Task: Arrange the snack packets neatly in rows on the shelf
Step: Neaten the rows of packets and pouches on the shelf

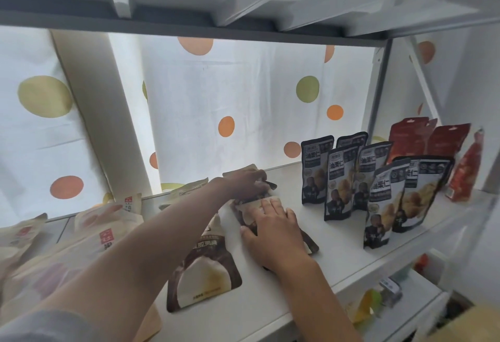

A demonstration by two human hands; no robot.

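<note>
On the white shelf point(270, 295) a brown-and-cream snack packet point(308, 241) lies flat in the middle. My right hand point(270, 230) presses down on it, fingers spread. My left hand point(244, 183) grips the top end of the same packet or of one just behind it; I cannot tell which. Another brown-and-cream packet point(203, 268) lies flat to the left, near the shelf's front. Several dark chestnut packets point(338, 184) stand upright in rows on the right.
Red packets point(405, 138) stand at the far right behind the dark ones. Beige packets point(108, 222) lie in a loose heap at the left. A dotted white curtain point(243, 93) hangs behind. An upper shelf board point(189, 22) is close overhead. A lower shelf point(411, 290) holds small items.
</note>
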